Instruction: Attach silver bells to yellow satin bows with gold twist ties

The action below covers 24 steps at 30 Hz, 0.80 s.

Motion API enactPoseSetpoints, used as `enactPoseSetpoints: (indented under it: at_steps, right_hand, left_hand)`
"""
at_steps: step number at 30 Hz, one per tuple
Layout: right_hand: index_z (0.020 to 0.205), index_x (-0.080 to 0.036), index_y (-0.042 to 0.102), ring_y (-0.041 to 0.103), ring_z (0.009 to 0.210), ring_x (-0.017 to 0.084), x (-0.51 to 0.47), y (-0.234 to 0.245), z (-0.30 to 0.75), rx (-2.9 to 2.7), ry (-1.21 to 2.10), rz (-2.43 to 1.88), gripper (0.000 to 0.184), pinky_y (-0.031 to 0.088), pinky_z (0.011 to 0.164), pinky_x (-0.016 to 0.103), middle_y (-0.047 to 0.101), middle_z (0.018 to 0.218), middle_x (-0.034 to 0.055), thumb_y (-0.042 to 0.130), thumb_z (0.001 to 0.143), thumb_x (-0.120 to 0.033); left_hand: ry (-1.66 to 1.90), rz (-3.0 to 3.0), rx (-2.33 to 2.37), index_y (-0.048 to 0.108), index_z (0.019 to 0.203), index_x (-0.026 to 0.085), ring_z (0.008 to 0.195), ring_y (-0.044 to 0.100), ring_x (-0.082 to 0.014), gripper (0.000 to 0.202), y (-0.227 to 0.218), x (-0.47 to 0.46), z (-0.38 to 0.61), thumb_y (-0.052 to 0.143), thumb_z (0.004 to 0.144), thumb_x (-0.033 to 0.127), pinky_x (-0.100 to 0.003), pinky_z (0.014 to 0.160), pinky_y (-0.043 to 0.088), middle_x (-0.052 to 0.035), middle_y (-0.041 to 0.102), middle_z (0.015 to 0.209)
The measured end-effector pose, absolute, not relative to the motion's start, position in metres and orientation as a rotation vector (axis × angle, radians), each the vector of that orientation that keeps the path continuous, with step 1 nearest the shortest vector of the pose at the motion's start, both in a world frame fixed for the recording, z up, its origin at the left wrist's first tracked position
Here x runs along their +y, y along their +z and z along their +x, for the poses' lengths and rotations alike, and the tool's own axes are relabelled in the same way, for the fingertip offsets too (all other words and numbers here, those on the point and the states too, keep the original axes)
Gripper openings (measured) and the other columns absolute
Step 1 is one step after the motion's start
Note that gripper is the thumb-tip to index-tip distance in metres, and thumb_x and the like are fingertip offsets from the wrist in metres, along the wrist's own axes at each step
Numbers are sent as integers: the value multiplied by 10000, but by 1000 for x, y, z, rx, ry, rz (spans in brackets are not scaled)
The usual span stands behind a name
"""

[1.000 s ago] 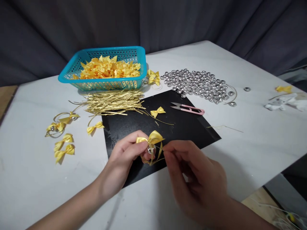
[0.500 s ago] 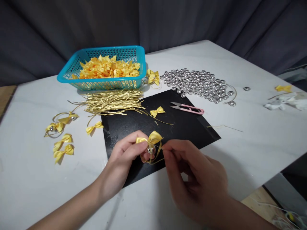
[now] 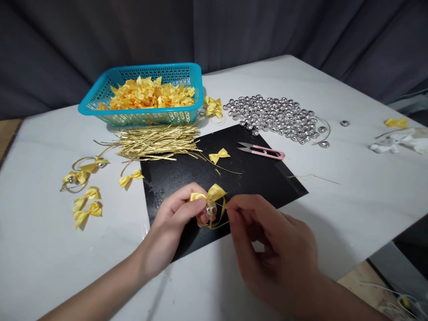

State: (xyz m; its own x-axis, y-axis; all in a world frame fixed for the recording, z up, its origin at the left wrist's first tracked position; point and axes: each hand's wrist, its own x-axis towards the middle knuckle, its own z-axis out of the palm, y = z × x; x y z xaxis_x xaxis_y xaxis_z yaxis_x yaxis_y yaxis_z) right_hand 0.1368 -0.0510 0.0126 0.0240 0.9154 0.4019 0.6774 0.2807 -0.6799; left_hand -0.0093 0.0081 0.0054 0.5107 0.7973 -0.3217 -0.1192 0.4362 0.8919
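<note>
My left hand (image 3: 180,207) is closed on a yellow ribbon bow (image 3: 216,192), pinching it between thumb and fingers above the black mat. Just below the bow hangs a small silver bell (image 3: 211,208). A thin gold cord (image 3: 222,214) loops around the bell and runs across to my right hand (image 3: 267,240). The thumb and index finger of that hand pinch the cord's end, a short way right of the bow. The rest of its fingers are curled in and partly hidden.
A black mat (image 3: 180,178) carries a loose bow (image 3: 219,155) and pink-handled thread snips (image 3: 262,151). Behind lie gold cords (image 3: 157,142), a blue basket (image 3: 140,110) of bows and a heap of silver bells (image 3: 274,118). Several bows (image 3: 88,214) lie at left; white crumpled material (image 3: 397,142) at right.
Almost nothing differs. Both hands keep the same pinch on the bow and the cord, and the view has shifted very slightly.
</note>
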Motion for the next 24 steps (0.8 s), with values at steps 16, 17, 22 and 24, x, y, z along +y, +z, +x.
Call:
enactPoseSetpoints:
  at_steps: [16, 17, 22, 24]
  right_hand:
    - [939, -209, 485, 314, 380, 1, -50, 11, 135, -1639, 611, -1380, 196, 232, 328, 106, 496, 587, -90, 463, 832, -47]
    - [938, -212, 493, 307, 378, 2, -50, 11, 135, -1640, 615, -1368, 200, 226, 327, 111, 499, 587, -90, 467, 830, -46]
    - [920, -217, 498, 241, 356, 17, -50, 10, 135, -1609, 690, -1356, 185, 183, 303, 134, 451, 537, -90, 455, 845, -53]
    - [929, -223, 496, 242, 359, 21, -50, 9, 135, -1599, 726, -1351, 189, 183, 303, 141, 484, 558, -84, 449, 852, -57]
  left_hand:
    - [681, 1023, 850, 565, 641, 200, 628, 441, -109, 229, 9, 9, -11, 540, 849, 292, -216, 609, 349, 40, 530, 629]
    - [683, 1008, 845, 566, 633, 198, 625, 440, -110, 228, 10, 9, -11, 545, 841, 288, -218, 607, 349, 38, 528, 623]
    - [665, 853, 830, 555, 580, 183, 598, 435, -120, 239, 12, 7, -7, 572, 788, 301, -233, 597, 357, 20, 508, 582]
    - [661, 817, 818, 553, 565, 176, 592, 428, -121, 252, 13, 7, -6, 570, 779, 307, -235, 595, 363, 14, 494, 574]
